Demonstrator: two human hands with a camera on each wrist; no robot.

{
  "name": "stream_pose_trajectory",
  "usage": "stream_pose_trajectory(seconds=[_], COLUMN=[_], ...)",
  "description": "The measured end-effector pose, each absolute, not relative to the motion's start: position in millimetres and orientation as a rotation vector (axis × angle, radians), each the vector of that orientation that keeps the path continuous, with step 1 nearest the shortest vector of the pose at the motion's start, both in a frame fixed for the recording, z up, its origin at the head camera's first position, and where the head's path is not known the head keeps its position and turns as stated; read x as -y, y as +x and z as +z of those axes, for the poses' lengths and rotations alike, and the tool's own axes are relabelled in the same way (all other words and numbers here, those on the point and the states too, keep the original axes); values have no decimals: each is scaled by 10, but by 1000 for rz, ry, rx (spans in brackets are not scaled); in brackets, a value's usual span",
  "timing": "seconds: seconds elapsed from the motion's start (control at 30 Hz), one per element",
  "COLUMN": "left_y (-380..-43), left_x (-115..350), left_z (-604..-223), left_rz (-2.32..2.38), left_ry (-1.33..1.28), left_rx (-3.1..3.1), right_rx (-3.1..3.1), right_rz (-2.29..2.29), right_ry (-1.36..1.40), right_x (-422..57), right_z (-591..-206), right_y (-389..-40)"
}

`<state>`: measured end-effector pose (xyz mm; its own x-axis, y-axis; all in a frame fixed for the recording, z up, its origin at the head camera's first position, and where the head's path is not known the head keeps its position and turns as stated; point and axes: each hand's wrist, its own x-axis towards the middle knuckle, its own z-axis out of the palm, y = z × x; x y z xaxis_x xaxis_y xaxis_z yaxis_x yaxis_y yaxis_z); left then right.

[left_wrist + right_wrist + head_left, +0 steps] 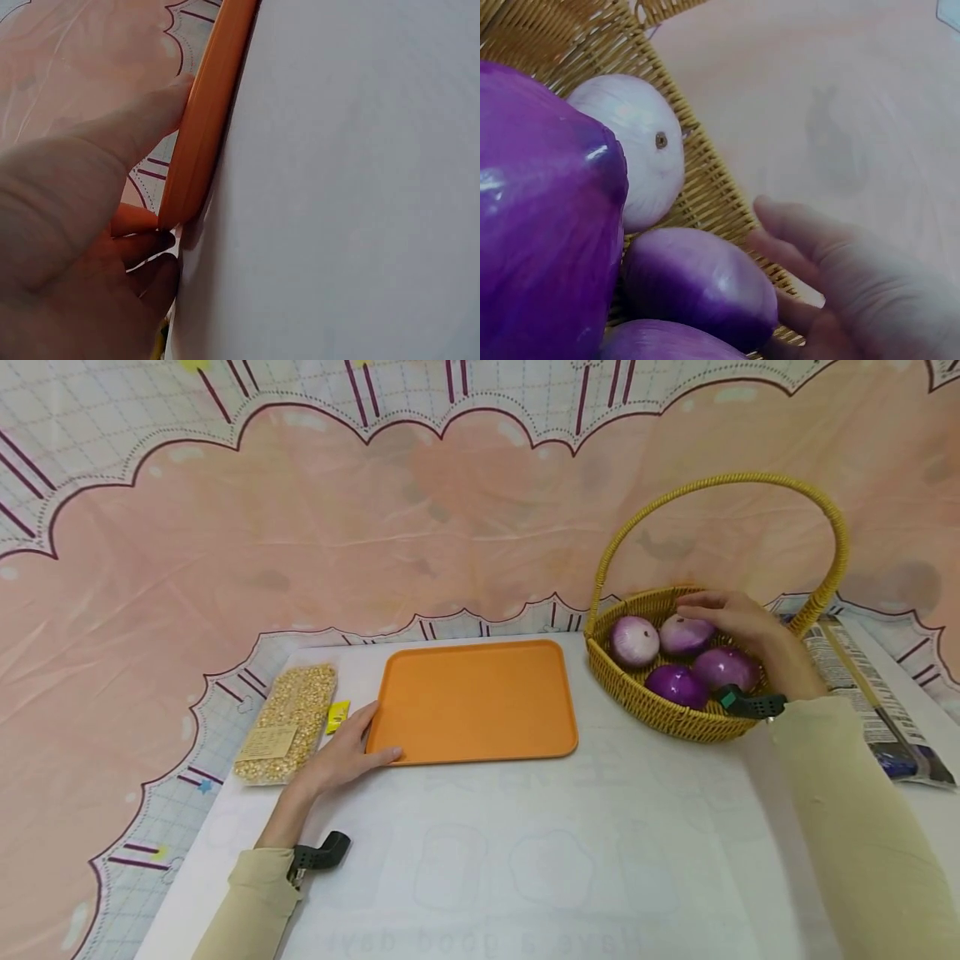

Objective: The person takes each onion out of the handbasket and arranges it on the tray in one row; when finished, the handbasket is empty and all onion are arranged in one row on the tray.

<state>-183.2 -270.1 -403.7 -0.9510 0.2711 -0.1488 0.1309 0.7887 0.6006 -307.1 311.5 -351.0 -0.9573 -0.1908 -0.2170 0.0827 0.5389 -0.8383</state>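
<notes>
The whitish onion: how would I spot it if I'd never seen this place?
In the head view, find the wicker basket with a tall arched handle, on the right. Of the four onions visible inside, look for the leftmost onion. It is the palest, whitish with a faint purple tinge, while its neighbours show stronger purple.

plain orange tray (474, 702), purple and pale onions (677, 686), golden woven basket (675, 721)
</notes>
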Motion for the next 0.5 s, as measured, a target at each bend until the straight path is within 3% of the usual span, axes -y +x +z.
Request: stream_pose_trajectory(seconds=[0.5], left_y=[-1833], left_x=[2776], left_z=[-4041], left_rz=[897], left_ry=[354], left_rx=[-2722], right_rx=[-2582], right_rz=[-1182], right_ry=[-135], right_x=[-3117], right_z=[-3581], right_y=[-3054])
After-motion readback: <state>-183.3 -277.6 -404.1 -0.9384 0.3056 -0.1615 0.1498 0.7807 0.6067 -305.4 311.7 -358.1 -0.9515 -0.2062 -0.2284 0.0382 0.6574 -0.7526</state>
